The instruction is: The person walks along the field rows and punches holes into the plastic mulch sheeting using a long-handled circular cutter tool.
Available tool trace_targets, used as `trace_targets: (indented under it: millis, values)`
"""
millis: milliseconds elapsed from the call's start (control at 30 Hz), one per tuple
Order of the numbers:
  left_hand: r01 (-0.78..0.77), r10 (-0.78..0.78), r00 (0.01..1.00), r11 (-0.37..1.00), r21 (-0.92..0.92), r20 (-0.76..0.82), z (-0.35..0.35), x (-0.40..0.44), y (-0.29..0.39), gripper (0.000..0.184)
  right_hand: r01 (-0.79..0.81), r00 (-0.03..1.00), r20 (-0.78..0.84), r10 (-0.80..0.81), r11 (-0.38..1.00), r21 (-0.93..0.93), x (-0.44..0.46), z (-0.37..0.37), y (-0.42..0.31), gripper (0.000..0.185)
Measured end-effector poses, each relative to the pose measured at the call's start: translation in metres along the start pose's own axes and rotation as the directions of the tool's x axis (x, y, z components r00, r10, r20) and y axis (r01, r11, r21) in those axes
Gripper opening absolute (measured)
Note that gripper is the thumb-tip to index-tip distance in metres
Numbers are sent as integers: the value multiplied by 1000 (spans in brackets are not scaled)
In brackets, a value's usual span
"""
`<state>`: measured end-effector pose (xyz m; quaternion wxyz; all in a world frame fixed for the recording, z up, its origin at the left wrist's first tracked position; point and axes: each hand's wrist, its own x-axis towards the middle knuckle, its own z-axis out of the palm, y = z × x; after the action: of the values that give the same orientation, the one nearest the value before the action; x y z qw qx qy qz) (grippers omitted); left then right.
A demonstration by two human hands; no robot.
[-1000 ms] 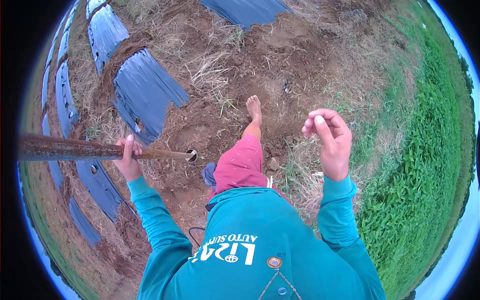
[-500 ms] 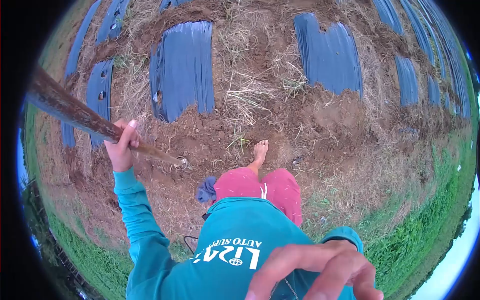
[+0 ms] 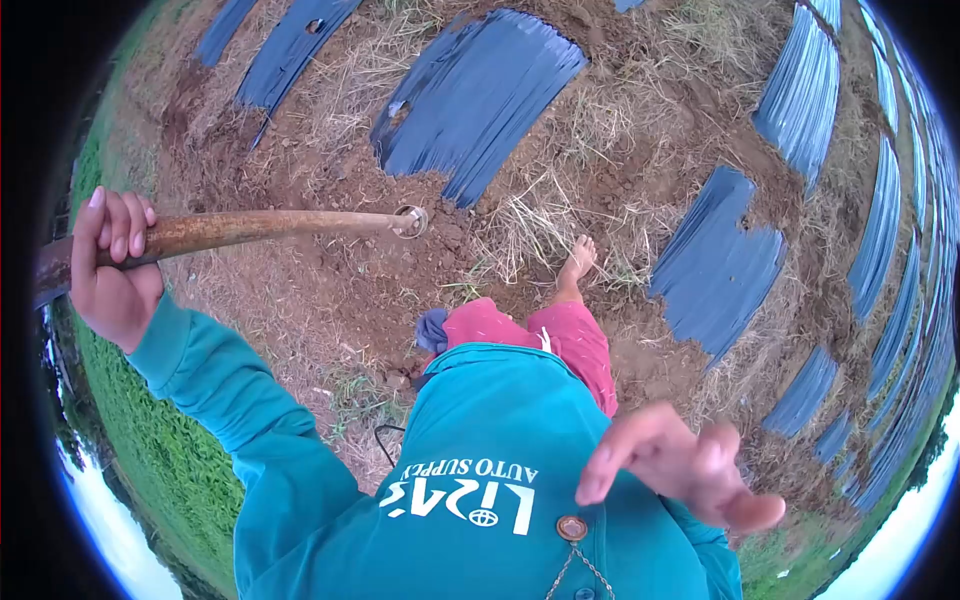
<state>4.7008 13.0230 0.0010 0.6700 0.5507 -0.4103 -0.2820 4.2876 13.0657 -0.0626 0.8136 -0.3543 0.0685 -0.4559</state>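
My left hand [image 3: 118, 262] is closed around a long wooden pole [image 3: 260, 228] at the left. The pole runs nearly level across the view, and its far end, with a metal ring [image 3: 409, 221], is over the bare soil. Whether that end touches the ground I cannot tell. In front of my teal shirt [image 3: 470, 430], my right hand [image 3: 675, 465] is raised with its fingers apart and holds nothing; its fingertips are a little blurred. A round pendant on a chain [image 3: 571, 528] hangs just below it.
Dark plastic mulch sheets [image 3: 490, 95] lie in strips on the soil, another sheet [image 3: 715, 260] to the right. Dry straw [image 3: 535, 230] is scattered between them. My bare foot [image 3: 578, 262] stands on the soil. Green grass [image 3: 150, 440] grows at the lower left.
The view has turned, and the pole has swung from slanting downward to nearly level. My left hand has moved outward with it. My right hand is farther from the camera, with fingers more spread.
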Motion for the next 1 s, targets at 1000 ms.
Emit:
trace_targets:
  millis: [1000]
  values:
    - [116,-149,940,986,-123,-306,139,157,-299,23,-842,519,-849,103,-108,-528,121,-497,-95,21]
